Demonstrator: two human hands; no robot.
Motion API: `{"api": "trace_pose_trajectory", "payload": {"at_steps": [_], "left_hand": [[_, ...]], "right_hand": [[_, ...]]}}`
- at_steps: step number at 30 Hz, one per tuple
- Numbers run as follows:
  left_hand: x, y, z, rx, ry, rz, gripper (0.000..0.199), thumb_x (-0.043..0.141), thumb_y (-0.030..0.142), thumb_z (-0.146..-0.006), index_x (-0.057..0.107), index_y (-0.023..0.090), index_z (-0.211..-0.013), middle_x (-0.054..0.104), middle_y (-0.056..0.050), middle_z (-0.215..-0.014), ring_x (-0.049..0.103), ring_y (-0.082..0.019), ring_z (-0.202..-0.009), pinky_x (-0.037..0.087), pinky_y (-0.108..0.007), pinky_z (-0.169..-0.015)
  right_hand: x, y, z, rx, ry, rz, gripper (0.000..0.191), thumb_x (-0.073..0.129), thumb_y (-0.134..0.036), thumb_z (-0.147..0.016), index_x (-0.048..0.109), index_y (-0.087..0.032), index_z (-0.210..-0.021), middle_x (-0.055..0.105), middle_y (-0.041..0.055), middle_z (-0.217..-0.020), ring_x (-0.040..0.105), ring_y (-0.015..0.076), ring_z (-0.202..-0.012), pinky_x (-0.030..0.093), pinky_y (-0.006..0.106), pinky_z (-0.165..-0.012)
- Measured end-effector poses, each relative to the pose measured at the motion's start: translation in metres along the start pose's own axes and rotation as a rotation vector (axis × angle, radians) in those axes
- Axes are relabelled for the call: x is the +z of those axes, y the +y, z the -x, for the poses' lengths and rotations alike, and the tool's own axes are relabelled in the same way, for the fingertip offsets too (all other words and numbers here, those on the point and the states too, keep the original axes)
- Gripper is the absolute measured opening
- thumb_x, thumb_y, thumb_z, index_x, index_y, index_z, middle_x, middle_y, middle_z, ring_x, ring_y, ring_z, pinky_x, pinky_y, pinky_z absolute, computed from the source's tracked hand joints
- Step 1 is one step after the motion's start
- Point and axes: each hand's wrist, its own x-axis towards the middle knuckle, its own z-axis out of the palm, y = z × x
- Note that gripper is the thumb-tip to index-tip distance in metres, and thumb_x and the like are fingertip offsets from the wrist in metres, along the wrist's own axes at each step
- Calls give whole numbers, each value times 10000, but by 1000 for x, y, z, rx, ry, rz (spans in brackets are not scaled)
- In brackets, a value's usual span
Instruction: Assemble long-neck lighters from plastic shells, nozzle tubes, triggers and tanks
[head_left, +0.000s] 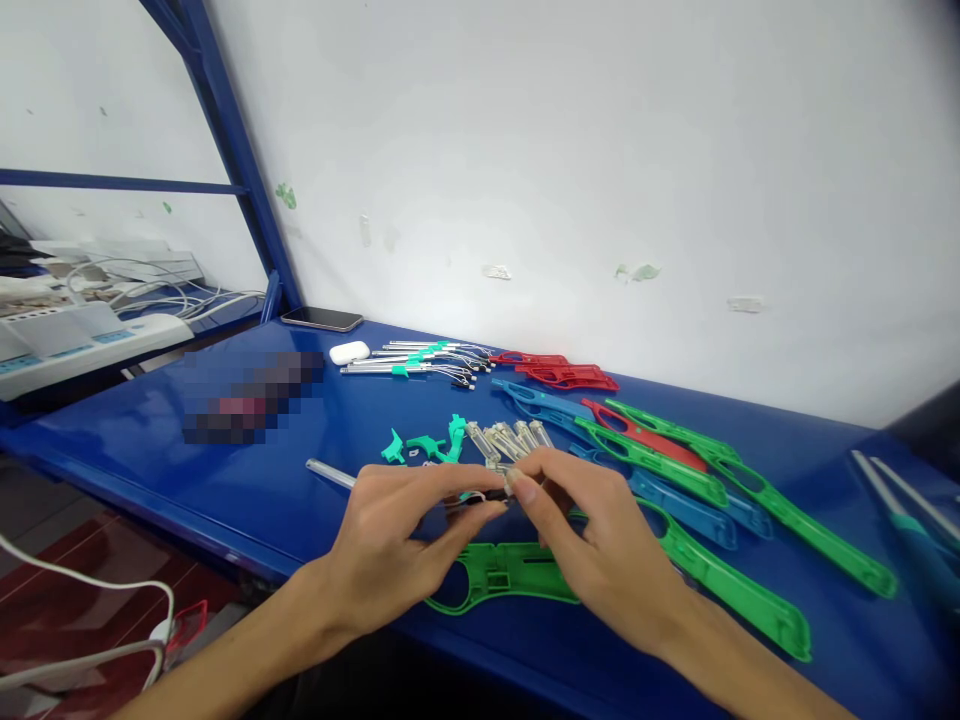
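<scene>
Black small part (496,494) is held between both hands (397,525) (each closed to a pinch) near a green shell (525,580)

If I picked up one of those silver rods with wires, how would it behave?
The silver rods look straight and slim, so probably stiff; their shine suggests they may be slippery. The thin wires curve loosely, so they'd likely flop.

No legible text in view
Any lettering is too small or blurred to read: the white power strip (159,334) at far left offers nothing legible, and the dark object (255,398) on the blue worktable (247,490) is pixelated.
</scene>
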Motion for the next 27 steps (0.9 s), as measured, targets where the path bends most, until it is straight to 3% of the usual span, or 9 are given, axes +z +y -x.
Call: {"api": "trace_pose_trajectory", "payload": {"at_steps": [4,10,27], "left_hand": [[-1,-1,-1,31,-25,-3,207,779,195,-966,756,195,-1172,845,-6,-894,748,-100,-589,604,-163,-591],[0,0,-2,64,-29,-2,142,769,127,-947,775,161,-1085,849,-42,-951,819,-146,-791,635,-162,-745],[1,3,-5,26,-68,79,190,747,35,-905,771,157,-1049,825,-38,-909,789,-137,-749,617,-185,-709]], "right_hand": [[0,0,1,-45,-30,4,316,422,-349,-1123,571,-237,-868,598,-20,-779,517,148,-679,376,295,-637],[1,1,2,-68,-10,2,299,437,-315,-1121,566,-228,-866,575,-34,-779,513,133,-688,374,288,-653],[3,2,3,-84,-16,1,273,449,-302,-1117,576,-233,-885,606,-26,-803,543,139,-702,384,284,-658]]}}
